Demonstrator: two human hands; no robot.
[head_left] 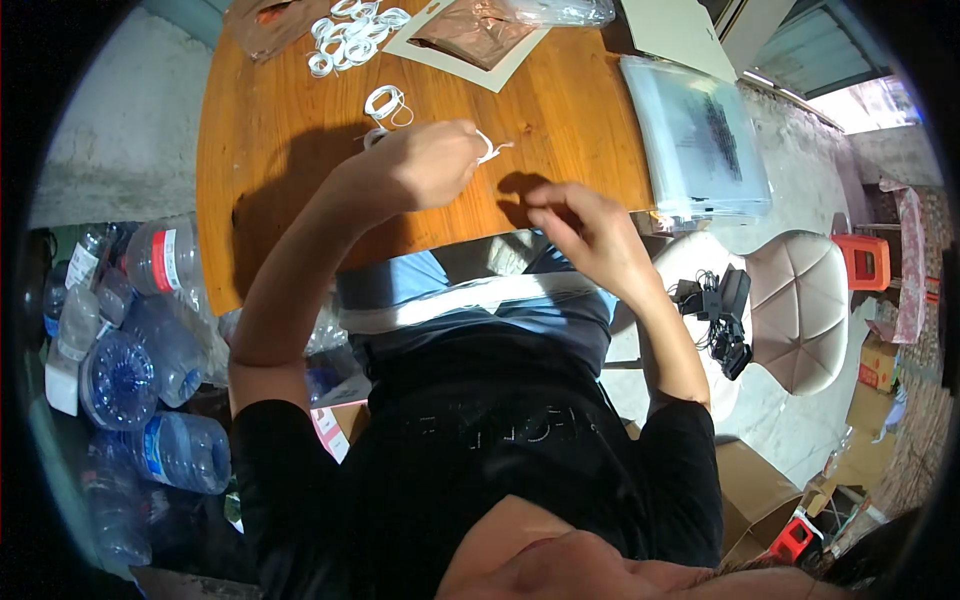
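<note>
Left hand (425, 165): fingers closed, pinching a white cord (487, 150) over the wooden table (560, 110), lifted for working.
Right hand (585, 225): just beside it, fingers curled, holding nothing visible.
Cord pile (350, 35): beyond the left hand, within reach.

A wooden table (270, 120) fills the upper middle of the frame. At its top edge lies a pale card (440, 50) with a brownish plastic bag (480, 30) on it. A stack of clear plastic sleeves (700, 140) sits on the table's right end. Empty water bottles (140, 350) crowd the left. A cushioned beige chair (800, 310) stands right, by a red stool (866, 262).
</note>
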